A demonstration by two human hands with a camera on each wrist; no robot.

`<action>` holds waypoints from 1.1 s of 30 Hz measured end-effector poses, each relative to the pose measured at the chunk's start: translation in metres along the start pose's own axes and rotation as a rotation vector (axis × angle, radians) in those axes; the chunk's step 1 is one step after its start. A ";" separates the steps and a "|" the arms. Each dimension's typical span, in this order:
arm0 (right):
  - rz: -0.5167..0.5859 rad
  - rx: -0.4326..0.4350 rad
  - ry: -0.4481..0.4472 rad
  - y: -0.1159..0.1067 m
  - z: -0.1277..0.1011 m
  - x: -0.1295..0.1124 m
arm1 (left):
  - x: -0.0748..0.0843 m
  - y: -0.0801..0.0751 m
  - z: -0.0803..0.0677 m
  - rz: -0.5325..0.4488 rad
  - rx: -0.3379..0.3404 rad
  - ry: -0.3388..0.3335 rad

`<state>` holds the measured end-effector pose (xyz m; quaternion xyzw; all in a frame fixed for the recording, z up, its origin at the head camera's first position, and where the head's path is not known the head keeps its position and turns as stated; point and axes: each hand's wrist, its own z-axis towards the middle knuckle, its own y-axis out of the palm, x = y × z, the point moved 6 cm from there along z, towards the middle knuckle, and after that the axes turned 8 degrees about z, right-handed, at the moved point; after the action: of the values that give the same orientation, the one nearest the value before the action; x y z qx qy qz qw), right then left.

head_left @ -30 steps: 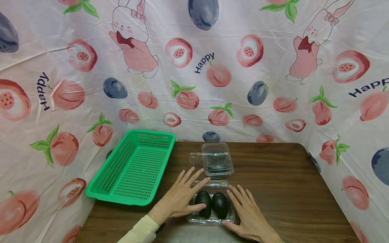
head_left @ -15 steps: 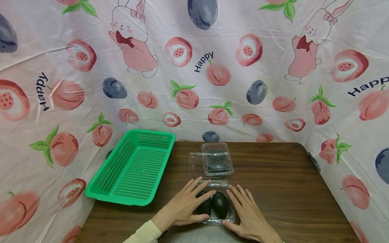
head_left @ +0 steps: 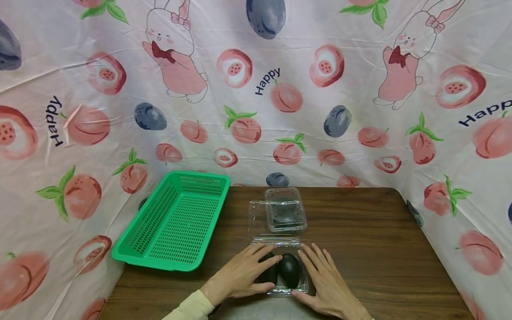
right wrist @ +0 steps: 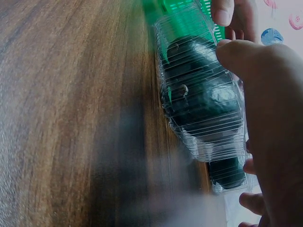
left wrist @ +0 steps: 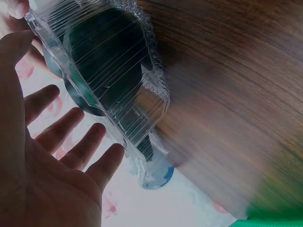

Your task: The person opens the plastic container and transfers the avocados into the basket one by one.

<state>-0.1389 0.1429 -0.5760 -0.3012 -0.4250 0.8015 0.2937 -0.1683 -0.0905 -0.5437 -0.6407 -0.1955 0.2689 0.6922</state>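
Two dark avocados lie side by side in a clear plastic clamshell box near the front of the table. The right avocado shows almost whole; my left hand partly covers the left avocado. That hand reaches over the box's left side, fingers spread and only slightly bent. In the left wrist view its fingers stand beside the box rim. My right hand lies along the box's right side with extended fingers, its thumb at the front rim. The clear lid stands hinged back behind the box.
Behind the open box, a second clear clamshell box holds something dark, overlapped by the raised lid. A green perforated basket stands on the left of the wooden table. A printed cloth surrounds the table's back and sides.
My left hand has moved slightly right and down over the left avocado, its fingers drawing back from the lid. My right hand has stayed in place.
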 end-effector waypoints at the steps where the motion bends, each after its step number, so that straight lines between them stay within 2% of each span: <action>1: -0.001 -0.002 0.002 0.000 0.000 0.000 | 0.000 0.001 0.000 0.001 -0.009 -0.002; 11: 0.009 -0.013 0.024 0.000 0.001 0.001 | -0.001 0.005 0.004 0.004 -0.081 -0.015; 24: 0.013 -0.007 0.021 0.000 0.001 0.001 | -0.008 0.009 0.011 -0.067 -0.159 -0.017; 33: 0.027 -0.015 0.030 0.000 0.001 0.001 | -0.011 0.009 0.013 -0.111 -0.187 -0.025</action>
<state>-0.1401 0.1436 -0.5758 -0.3211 -0.4226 0.7974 0.2872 -0.1859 -0.0873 -0.5502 -0.6872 -0.2633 0.2188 0.6407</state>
